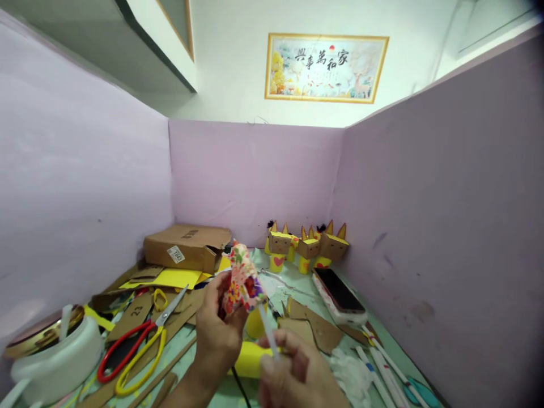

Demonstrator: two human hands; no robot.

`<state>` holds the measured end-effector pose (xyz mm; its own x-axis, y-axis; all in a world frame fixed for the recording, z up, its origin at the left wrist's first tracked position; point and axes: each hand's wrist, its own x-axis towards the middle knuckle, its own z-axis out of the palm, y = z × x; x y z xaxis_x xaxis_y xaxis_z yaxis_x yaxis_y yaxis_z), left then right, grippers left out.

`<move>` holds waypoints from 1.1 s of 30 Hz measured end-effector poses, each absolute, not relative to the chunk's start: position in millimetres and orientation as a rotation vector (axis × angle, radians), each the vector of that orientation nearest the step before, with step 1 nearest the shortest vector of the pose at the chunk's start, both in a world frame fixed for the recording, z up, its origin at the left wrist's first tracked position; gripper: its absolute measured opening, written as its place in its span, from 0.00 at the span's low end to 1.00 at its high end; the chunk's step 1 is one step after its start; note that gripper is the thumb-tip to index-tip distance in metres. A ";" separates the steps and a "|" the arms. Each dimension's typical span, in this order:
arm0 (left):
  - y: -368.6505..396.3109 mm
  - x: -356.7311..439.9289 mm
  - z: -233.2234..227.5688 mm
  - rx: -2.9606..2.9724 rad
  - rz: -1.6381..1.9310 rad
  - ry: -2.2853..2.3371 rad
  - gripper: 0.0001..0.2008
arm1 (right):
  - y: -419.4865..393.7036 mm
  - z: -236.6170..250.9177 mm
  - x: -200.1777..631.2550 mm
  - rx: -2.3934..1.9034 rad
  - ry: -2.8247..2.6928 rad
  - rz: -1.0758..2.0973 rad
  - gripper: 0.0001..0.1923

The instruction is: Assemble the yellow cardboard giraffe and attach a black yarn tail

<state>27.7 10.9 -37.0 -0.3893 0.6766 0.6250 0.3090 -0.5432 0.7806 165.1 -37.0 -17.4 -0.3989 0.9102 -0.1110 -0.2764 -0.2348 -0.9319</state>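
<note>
In my left hand (223,320) is a flower-patterned glue gun (242,277), its fingers wrapped around the body. My right hand (293,368) pinches a translucent white glue stick (267,328). The stick's upper end meets the back of the glue gun; how far it goes in cannot be seen. A black cord (240,386) runs down below the left hand. Behind and under the hands are a yellow paper roll (249,360) and a yellow rounded piece (255,324), both partly hidden.
Scissors with red and yellow handles (147,335) lie open on cardboard scraps at left, beside a white pot (59,362). A cardboard box (182,246) and several yellow animal figures (278,246) stand behind. At right are a phone (340,290), crumpled tissue (351,374) and pens (382,368).
</note>
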 end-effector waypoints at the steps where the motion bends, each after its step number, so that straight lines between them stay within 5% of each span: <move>1: 8.4 31.7 -37.1 1.657 2.003 1.462 0.24 | -35.2 -13.9 175.2 -0.917 -1.112 1.730 0.32; 11: 2.1 70.2 -46.2 2.283 1.944 1.915 0.19 | -26.1 -23.6 213.7 -1.148 -1.063 1.206 0.23; 22: -6.8 73.4 -58.6 2.172 1.878 2.008 0.26 | -25.5 -28.4 212.6 -1.155 -1.137 1.221 0.24; 33: -11.5 64.9 -55.4 2.436 2.020 1.737 0.19 | -23.3 -28.6 207.2 -1.120 -1.196 1.277 0.22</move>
